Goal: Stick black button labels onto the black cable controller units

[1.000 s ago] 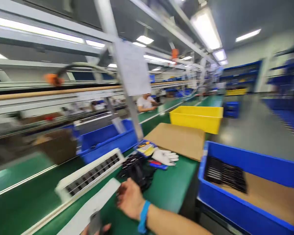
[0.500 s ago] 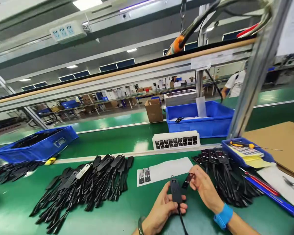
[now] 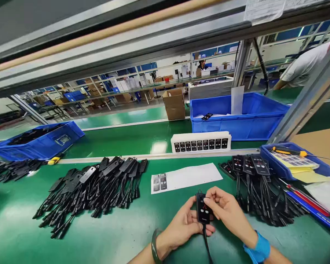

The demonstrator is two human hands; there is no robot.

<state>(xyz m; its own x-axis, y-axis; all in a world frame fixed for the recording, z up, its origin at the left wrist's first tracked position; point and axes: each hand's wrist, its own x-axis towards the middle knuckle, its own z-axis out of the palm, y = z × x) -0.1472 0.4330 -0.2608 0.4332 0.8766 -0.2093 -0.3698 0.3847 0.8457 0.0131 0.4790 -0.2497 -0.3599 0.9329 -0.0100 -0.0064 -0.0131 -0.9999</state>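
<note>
My left hand [image 3: 183, 222] is closed around a small black controller [image 3: 203, 222] with a loop on top and a cable hanging from its lower end. A black label sticker [image 3: 205, 211] with white and red marks lies over the controller's front. My right hand [image 3: 227, 209] pinches at the sticker's upper part, its thumb against the face; the other fingertips are partly hidden. Beyond the hands lies a white backing sheet [image 3: 187, 179] with two stickers at its left end. To the right is a pile of controllers bearing stickers [image 3: 249, 167].
A big heap of cabled black controllers [image 3: 99, 183] lies left. At the back stand a white foam block [image 3: 200, 137] with a row of stickers and a blue bin [image 3: 236, 123]. A blue tray [image 3: 326, 170] with a screwdriver is at right; another blue bin [image 3: 38, 145] stands far left.
My right hand has brought the sticker left onto the controller's face, which was bare before. The camera view has tilted down, and the hands hold closer together.
</note>
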